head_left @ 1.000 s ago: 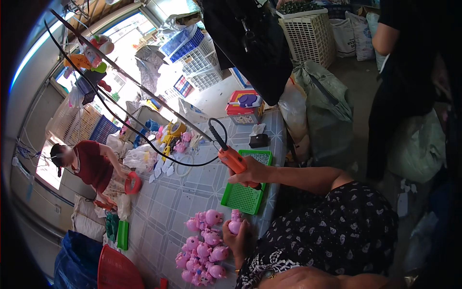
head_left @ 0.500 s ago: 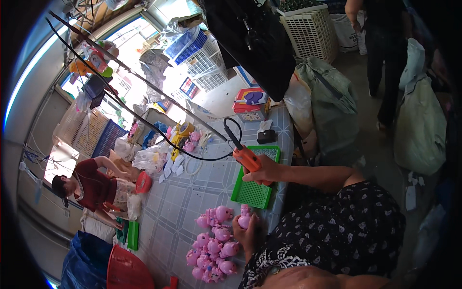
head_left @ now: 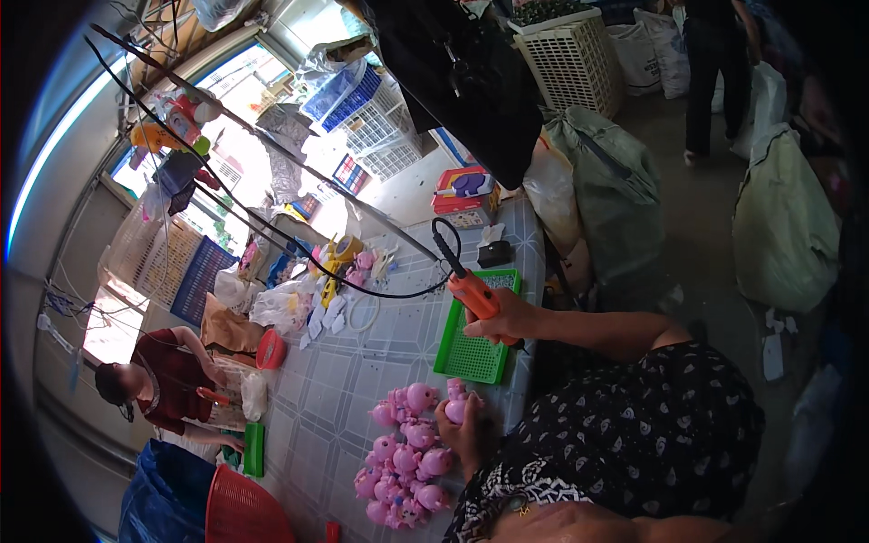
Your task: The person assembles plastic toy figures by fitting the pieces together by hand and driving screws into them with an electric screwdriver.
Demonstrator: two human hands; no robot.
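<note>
My right hand grips an orange electric screwdriver, tilted, with its black cable leaving from the upper end. It is above a green tray that holds small metallic bits at its far end. A pink toy figure is held in my left hand, close to the table's near edge. Just left of that hand lies a cluster of several similar pink toys. The screwdriver's tip is mostly hidden by my right hand.
A patterned grey cloth covers the table. Across it a person in dark red sits by a small green tray. A red basket stands at the left. Sacks line the right side. A pole and cable cross overhead.
My right hand and the screwdriver have shifted slightly right. The pink toy stays in my left hand. Across the table the person's head and arm have moved; the standing person behind has stepped farther off.
</note>
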